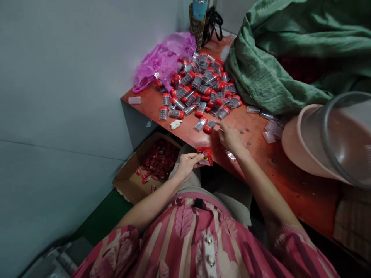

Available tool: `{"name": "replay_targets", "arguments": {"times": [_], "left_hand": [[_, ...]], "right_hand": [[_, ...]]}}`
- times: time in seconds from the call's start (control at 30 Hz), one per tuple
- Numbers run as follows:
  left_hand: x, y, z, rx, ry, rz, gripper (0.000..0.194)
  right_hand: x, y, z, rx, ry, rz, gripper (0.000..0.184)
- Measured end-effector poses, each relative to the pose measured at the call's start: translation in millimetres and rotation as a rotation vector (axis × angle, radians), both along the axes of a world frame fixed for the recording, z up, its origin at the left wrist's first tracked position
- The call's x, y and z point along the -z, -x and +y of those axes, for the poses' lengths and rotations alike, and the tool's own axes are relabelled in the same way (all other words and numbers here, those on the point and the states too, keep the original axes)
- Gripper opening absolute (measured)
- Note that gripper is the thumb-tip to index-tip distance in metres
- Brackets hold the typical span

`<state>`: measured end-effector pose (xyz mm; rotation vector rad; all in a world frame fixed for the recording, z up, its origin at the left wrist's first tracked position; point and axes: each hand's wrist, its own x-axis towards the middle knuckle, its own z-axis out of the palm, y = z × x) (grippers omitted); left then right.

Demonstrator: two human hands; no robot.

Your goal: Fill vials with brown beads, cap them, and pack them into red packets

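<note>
My left hand (187, 164) pinches a small red printed packet (205, 156) just off the front edge of the red table (290, 185). My right hand (230, 136) rests on the tabletop, its fingers reaching toward a small clear container with a red cap (209, 126). Whether they touch it I cannot tell. Behind it lies a heap of several like red-capped containers (201, 85).
A cardboard box (131, 177) of red packets sits on the floor at the left. A purple plastic bag (165, 58) and a green cloth (284, 50) flank the heap. Pink and clear basins (327, 139) stand at the right. Clear empty cases (271, 131) lie near them.
</note>
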<state>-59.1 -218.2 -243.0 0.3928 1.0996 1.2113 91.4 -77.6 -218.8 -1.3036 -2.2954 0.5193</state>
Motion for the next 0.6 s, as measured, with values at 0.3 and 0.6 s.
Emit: {"name": "replay_targets", "arguments": {"times": [0.3,0.6], "left_hand": [[-7.7,12,6,-0.174,0.019,-0.022,0.029],[-12.1,8,18,-0.248,0.031,-0.063,0.035]], "right_hand": [[-1.9,6,29,-0.332,-0.247,-0.556,0.033],[-5.7,-9,-67,0.173,0.608,0.751,0.021]]}}
